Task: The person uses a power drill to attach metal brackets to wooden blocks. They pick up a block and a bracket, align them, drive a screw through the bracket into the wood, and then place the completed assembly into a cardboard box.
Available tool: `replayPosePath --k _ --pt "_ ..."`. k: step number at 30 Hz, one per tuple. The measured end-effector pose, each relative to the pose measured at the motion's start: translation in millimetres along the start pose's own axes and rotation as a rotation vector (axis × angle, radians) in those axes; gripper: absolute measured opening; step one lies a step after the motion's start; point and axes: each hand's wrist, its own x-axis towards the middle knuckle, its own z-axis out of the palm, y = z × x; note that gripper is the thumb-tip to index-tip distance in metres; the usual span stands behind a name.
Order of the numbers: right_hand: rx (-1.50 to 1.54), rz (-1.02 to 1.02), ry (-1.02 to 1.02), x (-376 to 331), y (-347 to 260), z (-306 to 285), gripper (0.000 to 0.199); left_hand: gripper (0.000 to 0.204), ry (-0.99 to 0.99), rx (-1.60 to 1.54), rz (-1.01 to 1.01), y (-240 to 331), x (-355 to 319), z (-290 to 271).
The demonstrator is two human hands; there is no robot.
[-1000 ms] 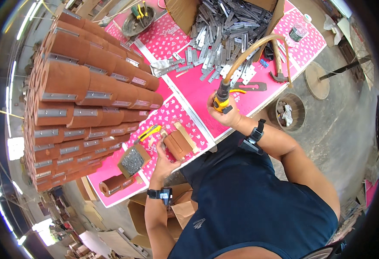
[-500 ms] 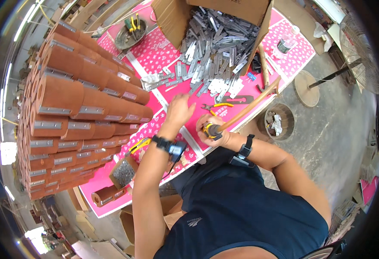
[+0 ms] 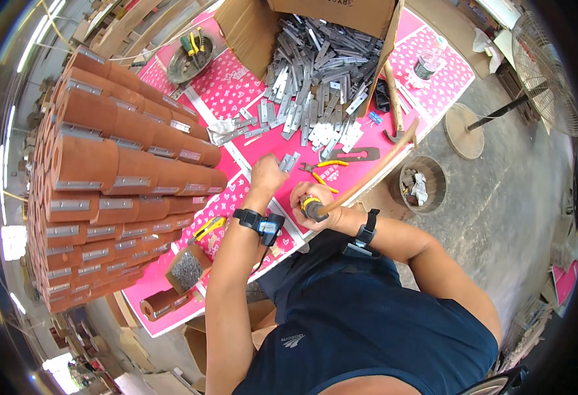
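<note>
The hammer (image 3: 368,172) runs long and slanted from the right hand (image 3: 312,203), its handle rising up and away to the right, head far out beside the box. That hand is closed round the yellow-black grip, wrist bent in toward the body. Just left of it, the left hand (image 3: 269,172) reaches forward, forearm straight, fingers pinched on a small metal hinge (image 3: 289,160). Yellow pliers (image 3: 322,172) lie between the hands on the pink worktop (image 3: 229,85). Beyond, loose hinges (image 3: 322,72) spill from a cardboard box (image 3: 249,33).

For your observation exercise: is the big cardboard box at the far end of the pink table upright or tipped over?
Tipped on its side: the cardboard box has its open mouth facing the person, and grey metal plates spill from it onto the pink table.
</note>
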Motion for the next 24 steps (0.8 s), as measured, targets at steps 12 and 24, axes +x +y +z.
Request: replayPosePath --k 12,24 --pt "0.057 -0.044 0.068 -9 6 11 0.023 0.064 0.115 -0.536 -0.058 -43 -90 -16" --pt "-0.062 0.059 0.107 6 8 14 0.022 0.056 0.323 -1.03 -0.011 -140 -186 -5"
